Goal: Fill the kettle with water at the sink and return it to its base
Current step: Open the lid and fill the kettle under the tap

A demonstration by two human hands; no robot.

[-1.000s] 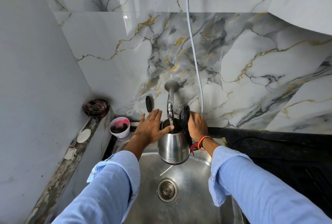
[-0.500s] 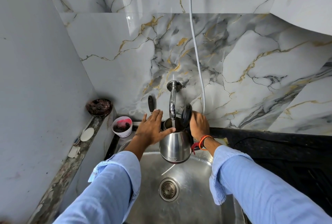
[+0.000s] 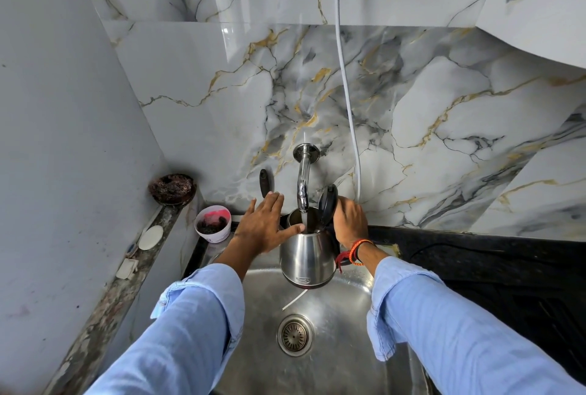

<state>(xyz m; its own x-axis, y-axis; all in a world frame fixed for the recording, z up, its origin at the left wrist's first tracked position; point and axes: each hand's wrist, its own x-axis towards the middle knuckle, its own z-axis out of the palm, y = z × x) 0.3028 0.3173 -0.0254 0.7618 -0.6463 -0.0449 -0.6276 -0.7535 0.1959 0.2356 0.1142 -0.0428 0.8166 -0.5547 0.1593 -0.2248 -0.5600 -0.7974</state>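
- Both arms, in blue sleeves, reach forward over the sink (image 3: 345, 359) toward the tap (image 3: 303, 185) on the marble wall.
- The left hand (image 3: 264, 225) is spread flat, palm down, fingers straight and pointing to the wall. Its thumb lies against the rim of the kettle (image 3: 307, 256); it grips nothing.
- The right hand (image 3: 350, 220) is curled down over the kettle's handle side, behind the raised lid (image 3: 328, 204). The handle itself is hidden, so the grip can only be read from the kettle hanging clear of the basin. Red and orange bands circle that wrist.
- The kettle hangs upright above the back of the sink, its long axis vertical and its mouth up, directly under the tap spout. Its lid is tipped open to the right.
- A thin stream of water falls from the spout into the kettle's mouth.
- The drain (image 3: 295, 335) lies in the basin below the kettle.
- A white bowl (image 3: 213, 226) sits at the sink's back left corner, left of the left hand.
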